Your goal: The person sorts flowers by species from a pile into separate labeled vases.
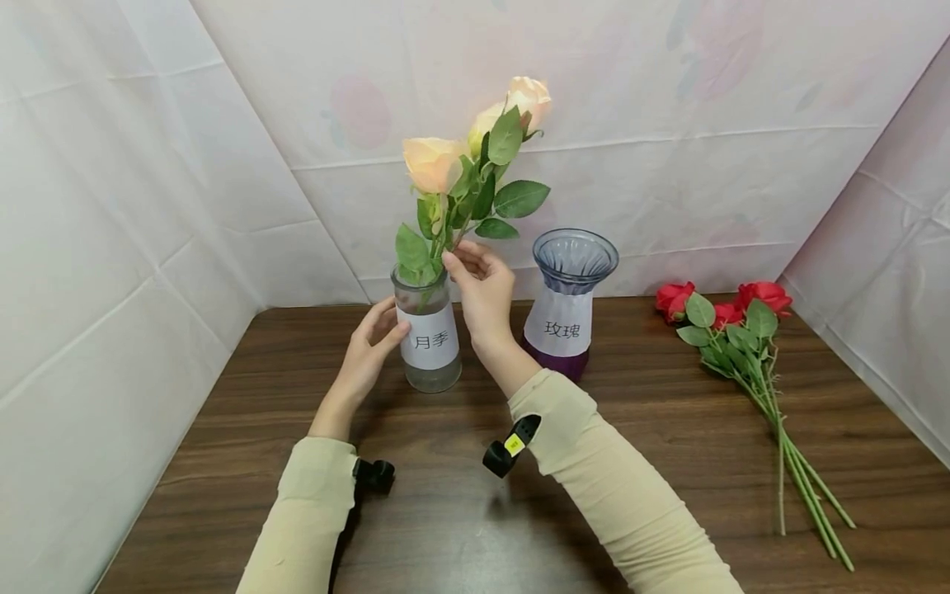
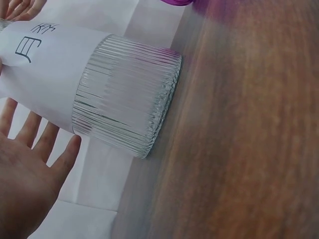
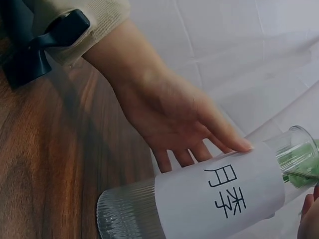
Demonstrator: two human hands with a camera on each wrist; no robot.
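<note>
A clear ribbed glass vase (image 1: 433, 378) with a white paper label stands upright on the table. My left hand (image 1: 369, 346) holds its left side, thumb on the label (image 3: 219, 191) and the other fingers behind the glass. Pale peach roses (image 1: 434, 165) with green leaves rise from the vase mouth, leaning right. Just above the rim, my right hand (image 1: 486, 293) pinches their stems (image 1: 462, 235) between thumb and fingers. In the right wrist view, green leaves (image 3: 299, 164) show inside the vase neck.
A blue-purple flared vase (image 1: 571, 256), also labelled, stands close to the right of the right hand. Several red roses (image 1: 764, 299) lie on the right side of the wooden table (image 1: 416, 528). White cloth (image 1: 668, 190) hangs behind and at both sides.
</note>
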